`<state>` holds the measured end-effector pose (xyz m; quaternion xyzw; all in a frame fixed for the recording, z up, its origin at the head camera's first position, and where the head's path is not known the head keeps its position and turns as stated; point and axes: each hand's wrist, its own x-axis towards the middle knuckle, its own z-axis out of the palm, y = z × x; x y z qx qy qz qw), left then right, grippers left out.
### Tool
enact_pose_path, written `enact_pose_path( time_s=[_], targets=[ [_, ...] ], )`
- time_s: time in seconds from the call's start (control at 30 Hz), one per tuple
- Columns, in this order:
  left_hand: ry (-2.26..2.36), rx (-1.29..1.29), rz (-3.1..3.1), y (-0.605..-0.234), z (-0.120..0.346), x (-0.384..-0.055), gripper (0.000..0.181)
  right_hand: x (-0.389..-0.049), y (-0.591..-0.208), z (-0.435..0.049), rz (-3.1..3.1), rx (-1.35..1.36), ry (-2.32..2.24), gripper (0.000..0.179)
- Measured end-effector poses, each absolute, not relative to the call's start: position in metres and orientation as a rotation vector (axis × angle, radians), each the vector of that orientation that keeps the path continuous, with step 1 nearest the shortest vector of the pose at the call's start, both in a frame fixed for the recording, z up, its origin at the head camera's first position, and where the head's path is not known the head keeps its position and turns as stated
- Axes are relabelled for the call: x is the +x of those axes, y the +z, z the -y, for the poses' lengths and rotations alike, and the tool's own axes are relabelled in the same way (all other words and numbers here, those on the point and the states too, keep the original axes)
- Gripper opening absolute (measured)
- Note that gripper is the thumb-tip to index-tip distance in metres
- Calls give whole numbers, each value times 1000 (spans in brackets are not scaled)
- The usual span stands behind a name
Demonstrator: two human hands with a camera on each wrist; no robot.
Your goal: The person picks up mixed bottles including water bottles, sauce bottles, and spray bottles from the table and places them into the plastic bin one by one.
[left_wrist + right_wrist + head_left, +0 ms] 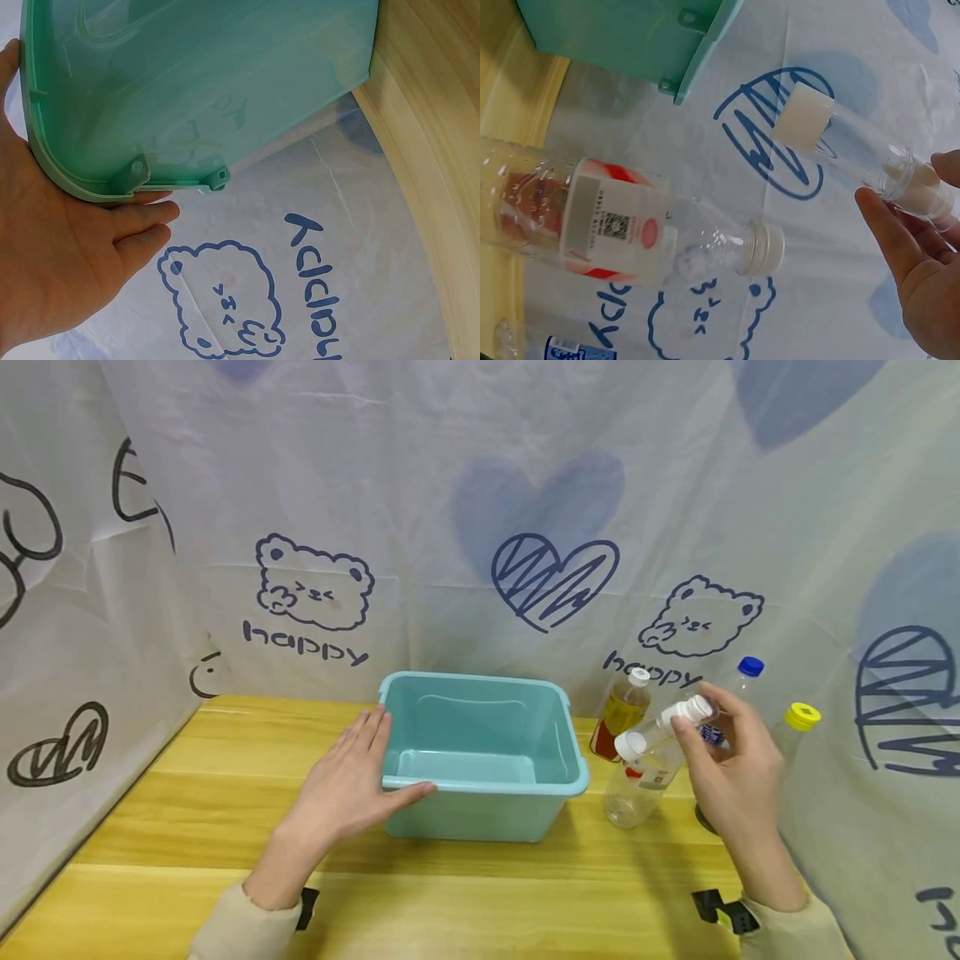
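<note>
In the head view, a teal plastic tub [480, 814] stands on the wooden table. My left hand [341, 781] rests at its near left corner, fingers straight along the outside and thumb on the front rim. The left wrist view shows that hand [67, 255] against the tub wall [225, 75]. To the tub's right, my right hand [738, 760] pinches a small clear bottle [859, 146] by one end; its white cap [806, 116] points left, toward the tub. Below it stands a clear plastic bottle [622, 221] with a red-and-white label and a white cap.
Behind the labelled bottle is an amber bottle [618, 718] with a white cap. A blue-capped bottle [750, 667] and a yellow-capped bottle [802, 717] stand partly behind my right hand. A printed curtain [435, 485] encloses the wooden table [480, 902].
</note>
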<state>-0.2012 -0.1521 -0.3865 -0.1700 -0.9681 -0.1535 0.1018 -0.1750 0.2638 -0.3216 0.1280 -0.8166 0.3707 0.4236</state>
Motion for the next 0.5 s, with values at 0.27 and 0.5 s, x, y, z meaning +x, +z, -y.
enact_pose_path(
  time_s=[0.27,0.5],
  targets=[
    [-455,-501,2864,-385,152,-202,124,-190,-316,-251,2027,509,925,57],
    [-455,-497,2865,-384,152,-201,123,-203,-309,-231,2049,618,951,53]
  ],
)
